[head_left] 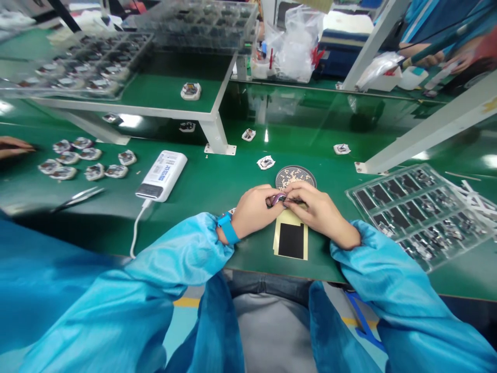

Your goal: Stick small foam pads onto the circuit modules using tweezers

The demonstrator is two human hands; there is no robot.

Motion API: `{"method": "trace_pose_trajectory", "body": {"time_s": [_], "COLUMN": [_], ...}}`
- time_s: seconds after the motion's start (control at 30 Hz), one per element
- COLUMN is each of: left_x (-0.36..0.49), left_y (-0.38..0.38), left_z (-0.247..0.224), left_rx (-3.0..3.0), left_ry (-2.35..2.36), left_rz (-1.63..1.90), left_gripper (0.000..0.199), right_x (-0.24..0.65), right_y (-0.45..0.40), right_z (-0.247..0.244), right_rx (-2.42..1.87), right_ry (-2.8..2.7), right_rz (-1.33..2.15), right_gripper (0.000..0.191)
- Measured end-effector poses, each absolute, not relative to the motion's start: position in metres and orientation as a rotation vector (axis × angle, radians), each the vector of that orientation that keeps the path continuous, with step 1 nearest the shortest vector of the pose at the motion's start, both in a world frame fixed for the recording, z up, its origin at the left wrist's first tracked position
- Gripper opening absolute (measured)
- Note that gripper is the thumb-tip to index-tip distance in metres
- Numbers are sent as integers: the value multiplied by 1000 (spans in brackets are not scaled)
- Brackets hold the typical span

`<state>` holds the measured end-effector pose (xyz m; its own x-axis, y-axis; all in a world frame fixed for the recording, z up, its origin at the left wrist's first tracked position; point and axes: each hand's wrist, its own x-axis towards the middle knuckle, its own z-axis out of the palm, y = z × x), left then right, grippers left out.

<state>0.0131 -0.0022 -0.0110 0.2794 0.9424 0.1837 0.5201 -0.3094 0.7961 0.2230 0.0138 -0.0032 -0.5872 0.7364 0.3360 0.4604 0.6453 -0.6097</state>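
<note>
Two hands met over one small purple-and-metal part [278,199]. Left hand [254,211] and right hand [320,209] were both curled nearly shut, pinching it from either side; the exact grip was hidden behind the fingers. Yellow-backed black adhesive sheet [291,239] lay directly below them, probably placed for short reach. Round perforated metal disc [295,177] sat just beyond the hands. Clear plastic tray of black pads [417,215] lay to the right. White power bank [161,176] and steel tweezers [77,199] lay to the left, near a cluster of small white-rimmed modules [87,160], all on the green surface [233,171]. Blue wrist strap [228,228] circled the left wrist, likely for ESD grounding. Co-worker's hand [15,146] showed at the far left edge.
</note>
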Motion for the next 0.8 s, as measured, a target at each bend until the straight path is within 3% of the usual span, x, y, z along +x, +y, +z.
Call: {"method": "trace_pose_trajectory", "body": {"time_s": [0.2,0.4,0.6,0.8], "left_x": [3,4,-21,-38], "left_y": [21,141,210,208], "left_z": [8,13,-7,-17], "left_rx": [2040,2062,1993,1965], "left_ry": [1357,1606,2165,2153], "left_rz": [792,721,315,244], "left_gripper": [22,29,63,47], "right_x": [242,256,262,267], "right_y": [32,48,38,31], "right_z": [-4,-10,12,24], "right_rx": [-955,-1107,-1145,-1286], "right_ry": [-2105,-2075,-1828,-1765], "right_rz": [647,508,655,810], "right_gripper": [5,18,40,61]}}
